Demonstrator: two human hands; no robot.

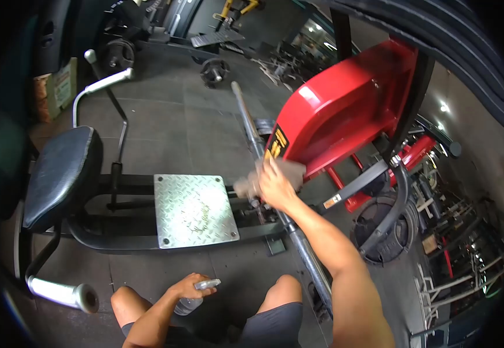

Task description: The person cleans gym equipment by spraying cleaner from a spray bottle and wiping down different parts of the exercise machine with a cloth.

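My left hand [187, 286] is closed round the neck of a clear spray bottle [189, 305], low between my knees. Its pale spray head [207, 284] points off to the right. My right hand [276, 184] reaches forward with a grey-brown cloth [291, 171], which is smeared by motion and spreads out on both sides of the fingers. Hand and cloth overlap the long metal bar [246, 116] and the lower edge of the red machine cover [316, 110]. A black and yellow label [277, 141] shows just above my fingertips.
Left of the bar lies a diamond-plate footplate [196, 210] on a black frame. Further left stand a black padded seat [63, 174] and metal handles [60, 294]. Weight plates [384, 226] hang at the right. Another plate [215, 72] rests on the floor beyond.
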